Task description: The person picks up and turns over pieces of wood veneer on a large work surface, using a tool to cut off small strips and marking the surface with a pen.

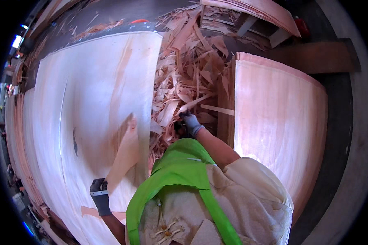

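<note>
On the left, my left hand point(99, 190), in a dark grey glove, is closed on the lower end of a long, tapered veneer piece point(123, 157). A narrow white bar or band point(99, 192) lies across that hand; I cannot tell which. Beneath it spreads a large pale veneer sheet point(90, 90) with a dark slit and a long split. My right hand point(191, 123), in a grey glove, is over the scrap pile between two stacks, fingers curled. A dark object point(179, 128) sits beside its fingers, partly hidden; what it grips is unclear.
Torn veneer scraps point(184, 73) heap up between the stacks. A second veneer stack point(280, 110) stands on the right, a thin strip point(217, 109) sticking out from its left side. Beyond is a wooden bench-like frame point(253, 16). A brown board point(315, 58) lies at the far right.
</note>
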{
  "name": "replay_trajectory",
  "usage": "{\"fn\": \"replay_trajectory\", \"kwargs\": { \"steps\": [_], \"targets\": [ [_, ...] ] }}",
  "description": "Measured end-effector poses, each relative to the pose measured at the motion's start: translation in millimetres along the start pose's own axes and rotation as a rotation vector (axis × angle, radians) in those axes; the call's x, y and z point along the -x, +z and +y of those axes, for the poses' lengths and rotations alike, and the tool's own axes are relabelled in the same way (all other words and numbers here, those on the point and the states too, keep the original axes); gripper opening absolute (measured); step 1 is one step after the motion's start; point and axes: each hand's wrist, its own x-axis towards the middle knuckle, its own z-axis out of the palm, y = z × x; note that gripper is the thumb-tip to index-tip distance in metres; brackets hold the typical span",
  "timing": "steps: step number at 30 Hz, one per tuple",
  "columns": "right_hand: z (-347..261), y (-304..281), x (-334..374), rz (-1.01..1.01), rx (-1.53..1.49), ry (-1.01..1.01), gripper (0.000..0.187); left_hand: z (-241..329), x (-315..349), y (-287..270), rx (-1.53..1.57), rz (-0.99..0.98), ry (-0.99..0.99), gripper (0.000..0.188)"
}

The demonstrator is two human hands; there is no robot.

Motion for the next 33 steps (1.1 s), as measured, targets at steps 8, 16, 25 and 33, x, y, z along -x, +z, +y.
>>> {"fn": "replay_trajectory", "kwargs": {
  "steps": [8, 16, 25, 33],
  "targets": [
    [15, -9, 30, -0.027, 1.047, -0.781, 0.02, -118, -14, 15, 0.234, 0.191, -0.234, 0.021],
    [-45, -114, 48, 0.548, -0.001, -0.063, 0.005, -143, -56, 44, -0.489, 0.255, -0.205, 0.071],
    [-43, -207, 24, 0.521, 0.153, 0.207, 0.017, -39, -176, 51, -0.275, 0.356, 0.077, 0.047],
    [-55, -256, 25, 0.452, -0.753, 0.106, 0.028, 103, -353, 145, -0.123, 0.166, 0.165, 0.04]
  ]
}}
